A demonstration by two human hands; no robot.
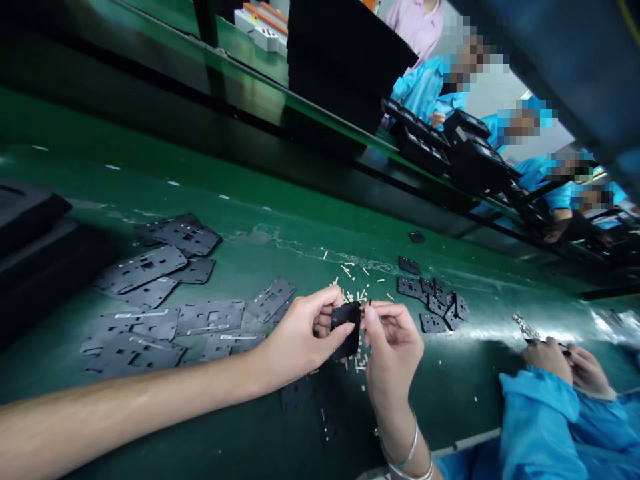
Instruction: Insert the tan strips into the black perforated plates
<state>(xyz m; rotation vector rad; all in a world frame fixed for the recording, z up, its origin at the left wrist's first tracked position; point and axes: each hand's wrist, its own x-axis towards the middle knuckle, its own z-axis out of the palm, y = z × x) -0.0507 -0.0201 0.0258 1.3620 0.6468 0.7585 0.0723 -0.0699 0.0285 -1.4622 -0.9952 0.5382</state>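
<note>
My left hand grips a small black flat plate by its left side, the thumb lying across its face. At the plate's upper right edge, my right hand is closed in a pinch. A tiny tan bit and a short dark tip show near those fingertips, too small to make out. Around and behind both hands, many small pale strips are scattered on the green bench. Some of them are hidden under the held plate and fingers.
Larger black plates with cutouts lie overlapping at left, and smaller black plates lie at right. Dark trays stand at far left. A co-worker's hands work at right. Behind runs a shelf with black boxes, people beyond it.
</note>
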